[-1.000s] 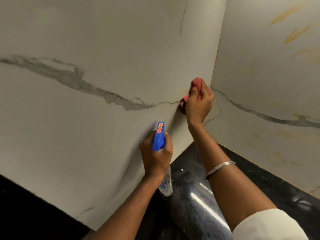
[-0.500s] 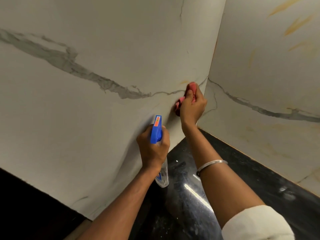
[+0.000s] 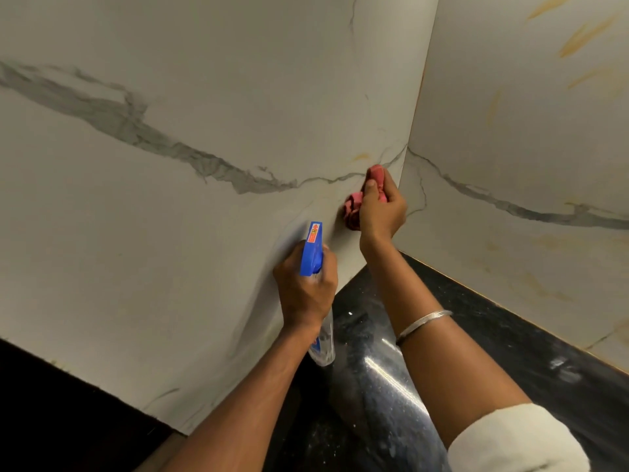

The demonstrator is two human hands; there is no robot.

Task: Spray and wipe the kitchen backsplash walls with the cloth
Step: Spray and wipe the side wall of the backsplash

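Right hand point(image 3: 383, 212): grips pink cloth point(image 3: 354, 207) vs. marble backsplash point(image 3: 204, 267), nr corner. Left hand point(image 3: 304, 291): clamped on blue-head spray bottle point(image 3: 311, 250) above black bench point(image 3: 374, 386).

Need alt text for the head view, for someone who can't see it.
The right hand presses a bunched pink cloth against the left wall near the corner. The left hand grips a spray bottle below it, blue nozzle toward that wall. A black counter lies beneath; yellowish streaks mark the right wall.
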